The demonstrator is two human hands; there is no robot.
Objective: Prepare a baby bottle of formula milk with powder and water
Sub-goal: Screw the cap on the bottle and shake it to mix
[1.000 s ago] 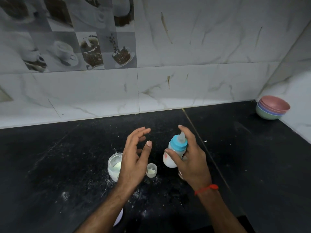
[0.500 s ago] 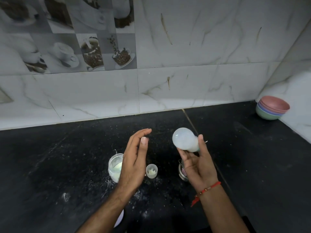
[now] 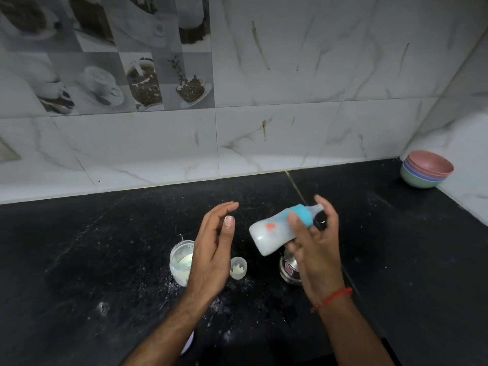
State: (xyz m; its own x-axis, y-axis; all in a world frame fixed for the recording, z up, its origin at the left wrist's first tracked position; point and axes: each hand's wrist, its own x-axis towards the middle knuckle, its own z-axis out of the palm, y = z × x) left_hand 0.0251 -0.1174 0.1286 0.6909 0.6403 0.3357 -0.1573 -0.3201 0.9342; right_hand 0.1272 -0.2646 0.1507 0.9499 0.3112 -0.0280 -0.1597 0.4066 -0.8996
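Baby bottle (image 3: pixel 274 231) sits right of frame center, held off the counter: cloudy white body full of milky liquid, orange mark on the side, blue collar and a clear teat on top. It lies tilted near sideways, long axis running lower left to upper right, teat toward the upper right, round base toward the lower left. Right hand (image 3: pixel 315 249) grasps it, thumb across the blue collar, forefinger up by the teat, other fingers under the body; red thread on that wrist. Left hand (image 3: pixel 214 249) hangs just left of the bottle, fingers straight and loose, holding nothing, not touching it. Below the left hand stand a clear jar (image 3: pixel 181 261) with white powder and a small plastic cup (image 3: pixel 238 268) with a bit of powder, near each other. A steel cup (image 3: pixel 290 270) stands under the right hand, partly hidden. Black stone counter (image 3: pixel 92 260) dusted with spilled powder. White marble-look wall tiles (image 3: pixel 317 75) behind, coffee-cup picture tiles upper left. Stack of coloured bowls (image 3: pixel 426 169) in the far right corner.
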